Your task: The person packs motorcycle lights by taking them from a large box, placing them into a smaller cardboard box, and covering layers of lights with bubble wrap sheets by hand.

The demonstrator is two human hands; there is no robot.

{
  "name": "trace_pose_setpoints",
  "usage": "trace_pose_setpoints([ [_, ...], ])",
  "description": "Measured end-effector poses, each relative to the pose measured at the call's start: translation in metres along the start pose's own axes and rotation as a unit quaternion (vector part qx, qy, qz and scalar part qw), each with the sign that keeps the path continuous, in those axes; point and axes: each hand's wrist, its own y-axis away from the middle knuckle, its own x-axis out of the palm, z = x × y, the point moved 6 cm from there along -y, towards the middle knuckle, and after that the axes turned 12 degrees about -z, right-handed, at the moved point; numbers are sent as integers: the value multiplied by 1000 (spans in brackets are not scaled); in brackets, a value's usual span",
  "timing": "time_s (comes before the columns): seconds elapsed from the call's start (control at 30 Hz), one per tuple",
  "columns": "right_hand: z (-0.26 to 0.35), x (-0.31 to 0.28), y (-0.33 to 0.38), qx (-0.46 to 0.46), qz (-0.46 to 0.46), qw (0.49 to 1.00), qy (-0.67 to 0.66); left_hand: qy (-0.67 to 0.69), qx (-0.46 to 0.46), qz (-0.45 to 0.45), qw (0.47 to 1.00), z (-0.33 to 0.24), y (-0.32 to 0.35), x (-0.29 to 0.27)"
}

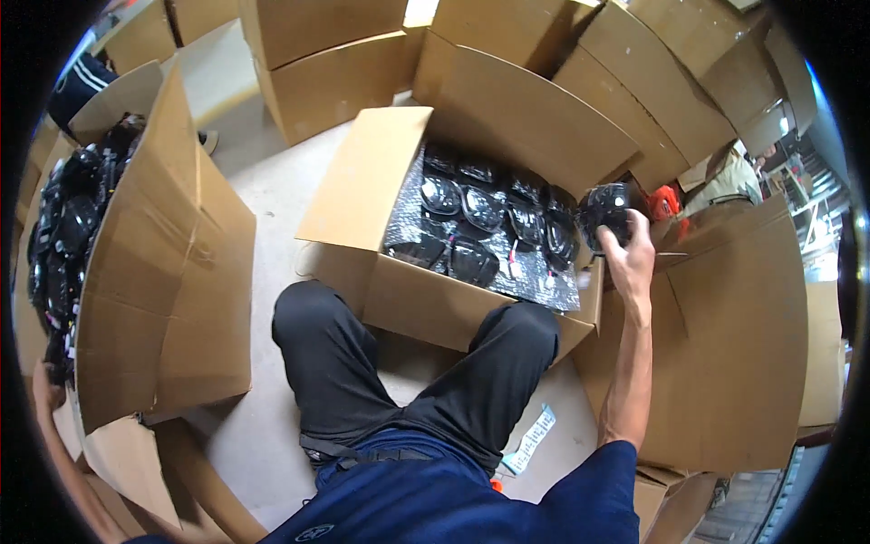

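Note:
My right hand (630, 256) is closed around a glossy black rounded part (605, 210), lifted over the right edge of the open cardboard box (426, 299) in front of me. In that box, several similar black rounded parts (483, 208) sit in rows on bubble wrap (535, 288); short wires with small pale connectors stick out of some. At far left, my left hand (47, 390) reaches into a tall cardboard box (172, 272) heaped with black parts (72, 218). It touches the lower end of the heap; its fingers are mostly hidden.
Large cardboard boxes (331, 86) stand stacked behind the middle box. Another open carton (725, 335) is on the right, with an orange-red item (664, 201) past its corner. A printed paper strip (530, 442) lies on the floor by my knee. Another person's dark sleeve or leg (80, 86) shows at upper left.

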Motion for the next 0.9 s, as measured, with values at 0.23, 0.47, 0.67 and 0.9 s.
trace_pose_setpoints([
  [0.23,-161,74,77,265,236,934,-31,203,47,-9,978,-105,-42,-28],
  [0.47,-148,153,137,521,325,753,-236,359,64,-43,930,-284,-83,-176],
  [0.67,-129,74,112,129,306,939,86,357,63,-123,924,-444,-58,-372],
  [0.9,79,85,83,141,313,848,-404,726,231,247,599,-647,-72,-292],
])
